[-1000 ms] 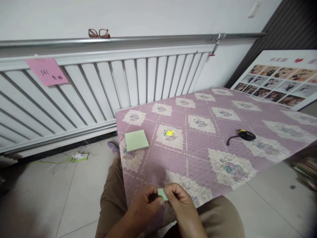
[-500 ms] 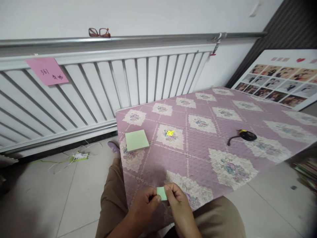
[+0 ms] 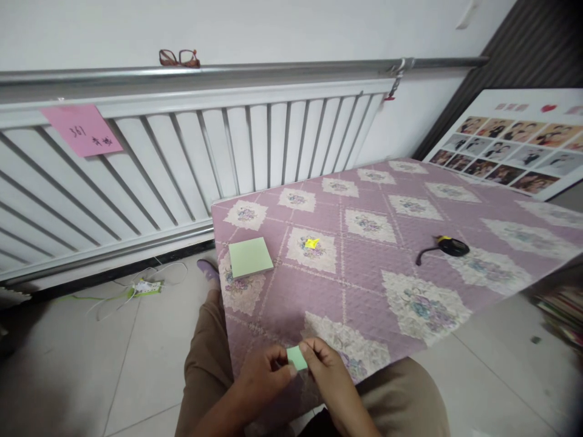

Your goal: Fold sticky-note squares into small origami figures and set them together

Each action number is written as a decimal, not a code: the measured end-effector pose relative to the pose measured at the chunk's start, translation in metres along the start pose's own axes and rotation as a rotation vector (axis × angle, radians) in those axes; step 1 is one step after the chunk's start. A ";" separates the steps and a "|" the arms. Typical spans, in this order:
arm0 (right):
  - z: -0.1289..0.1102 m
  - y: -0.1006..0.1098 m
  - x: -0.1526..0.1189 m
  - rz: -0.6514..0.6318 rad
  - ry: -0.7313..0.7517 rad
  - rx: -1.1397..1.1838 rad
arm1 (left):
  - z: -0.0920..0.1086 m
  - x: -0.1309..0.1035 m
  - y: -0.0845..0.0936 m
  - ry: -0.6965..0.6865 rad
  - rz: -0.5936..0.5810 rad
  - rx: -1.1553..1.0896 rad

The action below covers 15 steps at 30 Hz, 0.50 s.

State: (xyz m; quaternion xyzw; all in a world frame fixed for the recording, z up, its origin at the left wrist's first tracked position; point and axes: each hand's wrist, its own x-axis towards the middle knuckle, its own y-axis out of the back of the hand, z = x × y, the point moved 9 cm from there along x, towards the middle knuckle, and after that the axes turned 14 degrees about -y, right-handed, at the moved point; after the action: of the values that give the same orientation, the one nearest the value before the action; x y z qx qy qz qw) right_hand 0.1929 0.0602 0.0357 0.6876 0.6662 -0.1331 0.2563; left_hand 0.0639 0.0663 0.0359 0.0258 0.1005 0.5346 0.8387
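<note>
A small piece of light green paper [image 3: 297,358] is pinched between my two hands over the near edge of the table. My left hand [image 3: 268,371] grips its left side with thumb and fingers. On its right side, my right hand [image 3: 324,364] holds it the same way. Farther up the cloth lies a small yellow folded paper shape [image 3: 312,243]. A pad of pale green square paper [image 3: 250,257] rests to its left, near the table's left edge.
A purple flowered cloth [image 3: 314,291] covers the table. A black and yellow object with a strap [image 3: 450,246] lies on the right. Behind are a white radiator [image 3: 255,142], a metal pipe with glasses [image 3: 180,57] on it, and a photo board [image 3: 510,145]. A power strip [image 3: 146,287] sits on the floor.
The green paper has tilted slightly between my fingers, and both hands stay closed on it. The whole view has shifted a little.
</note>
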 end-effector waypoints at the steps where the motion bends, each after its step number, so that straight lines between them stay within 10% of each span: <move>1: 0.002 -0.002 0.003 -0.015 0.025 -0.093 | -0.003 0.002 0.002 -0.016 0.008 0.022; 15: 0.007 -0.005 0.009 0.101 0.251 -0.575 | -0.016 0.020 -0.005 -0.095 -0.192 0.672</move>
State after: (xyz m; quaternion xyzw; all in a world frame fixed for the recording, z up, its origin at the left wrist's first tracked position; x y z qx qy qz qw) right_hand 0.1901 0.0639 0.0249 0.6303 0.6677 0.1595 0.3625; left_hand 0.0737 0.0808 0.0171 0.3156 0.2338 0.3885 0.8335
